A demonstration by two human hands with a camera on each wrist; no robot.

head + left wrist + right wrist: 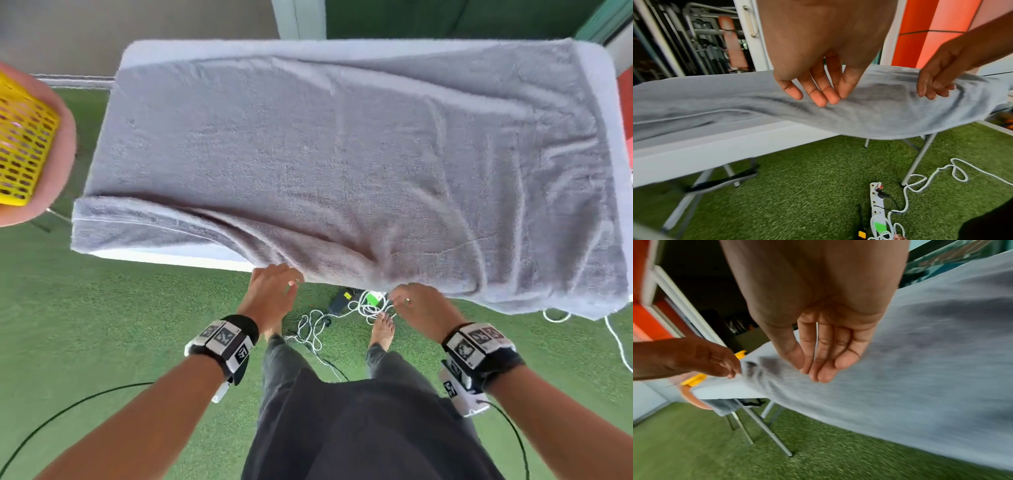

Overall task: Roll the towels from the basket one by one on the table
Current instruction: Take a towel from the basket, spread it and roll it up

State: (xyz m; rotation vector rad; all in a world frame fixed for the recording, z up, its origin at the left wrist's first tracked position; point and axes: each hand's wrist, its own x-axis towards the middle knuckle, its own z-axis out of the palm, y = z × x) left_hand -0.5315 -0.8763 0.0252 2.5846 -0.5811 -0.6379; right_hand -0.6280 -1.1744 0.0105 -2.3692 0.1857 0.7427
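Note:
A large grey towel [342,154] lies spread over the white table [171,255], wrinkled, with its near right part hanging over the front edge. Both hands are at that front edge. My left hand [291,284] hovers with relaxed, nearly straight fingers [818,95] just at the towel's hem [859,116] and holds nothing. My right hand [397,299] is a little to the right, its fingers [824,369] straight and the thumb close beside them, with no cloth seen between them. The yellow basket [20,144] stands off the table's left end.
The basket sits on a round pinkish stool [58,178]. Under the table on the green turf lie a white power strip [877,209] and tangled white cables [315,329] near my bare feet. Folding table legs [918,160] stand close by.

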